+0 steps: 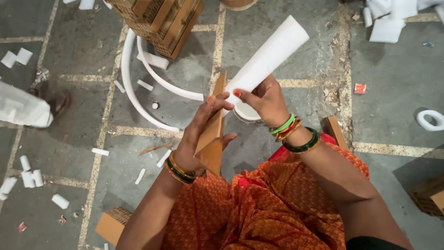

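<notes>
Left hand (196, 139) was closed on a flat brown cardboard piece (212, 134), wedge-shaped, held edge-up at centre frame, fingers wrapped over its far side and thumb on the near side. Right hand (264, 99) was clamped round the near end of a white foam sheet roll (268, 55), which angled up and away to the far right; roll's lower end touched or sat just beside the cardboard's top tip, exact contact hard to tell. Both wrists carried bangles: green and gold on the left, green, orange and dark green on the right. Orange patterned garment (273, 208) filled the near centre below the hands. Grey concrete floor (397, 83) with pale painted lines lay under everything. Far left of the hands, two curved white foam strips (134, 92) lay on the floor, running under a stack of corrugated cardboard (162, 23) at the far edge. Small white foam offcuts (27, 178) were scattered at the near left. A white foam ring (430, 120) sat at the right edge. A brown cardboard block (113, 224) lay near left, beside the person's arm. More white foam pieces (388, 18) were piled far right.
</notes>
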Tool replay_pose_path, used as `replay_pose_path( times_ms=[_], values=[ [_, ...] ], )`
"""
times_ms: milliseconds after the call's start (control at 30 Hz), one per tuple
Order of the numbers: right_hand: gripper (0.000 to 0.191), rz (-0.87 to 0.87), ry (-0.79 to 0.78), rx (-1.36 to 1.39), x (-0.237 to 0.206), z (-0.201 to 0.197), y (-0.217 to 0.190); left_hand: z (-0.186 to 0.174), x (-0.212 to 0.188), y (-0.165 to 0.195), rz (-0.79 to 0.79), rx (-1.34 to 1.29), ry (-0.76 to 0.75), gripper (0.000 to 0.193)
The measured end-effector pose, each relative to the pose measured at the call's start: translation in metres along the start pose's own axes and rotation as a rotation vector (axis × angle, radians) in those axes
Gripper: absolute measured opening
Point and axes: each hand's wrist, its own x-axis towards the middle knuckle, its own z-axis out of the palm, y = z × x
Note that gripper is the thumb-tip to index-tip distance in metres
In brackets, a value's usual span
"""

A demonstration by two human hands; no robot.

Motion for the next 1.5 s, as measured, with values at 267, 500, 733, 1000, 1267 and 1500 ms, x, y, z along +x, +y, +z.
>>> replay_pose_path(
  times_ms=[267, 500, 733, 1000, 1267, 1500],
  values=[
    [0.030, -0.112, 0.068, -0.275, 0.003, -0.014, 0.006, 0.013, 0.000, 0.016, 0.123, 0.073, -0.011, 0.100],
    [0.040, -0.114, 0.192, -0.377, 0.020, -0.034, 0.025, 0.013, -0.009, 0.037, 0.042, 0.164, -0.038, 0.067],
    [0.046, -0.091, 0.237, -0.379, 0.026, -0.038, 0.043, 0.016, -0.022, 0.048, 0.013, 0.147, -0.030, 0.071],
    [0.037, 0.005, 0.180, -0.027, 0.024, -0.035, 0.049, 0.016, -0.029, 0.050, 0.103, 0.146, 0.019, 0.088],
    [0.030, 0.266, -0.043, 0.400, -0.005, 0.002, 0.029, 0.004, -0.032, 0.031, -0.043, 0.051, -0.066, 0.088],
    [0.026, 0.236, -0.190, 0.455, -0.034, 0.023, 0.013, -0.005, -0.041, 0.013, -0.003, 0.395, -0.025, 0.100]
  ],
)
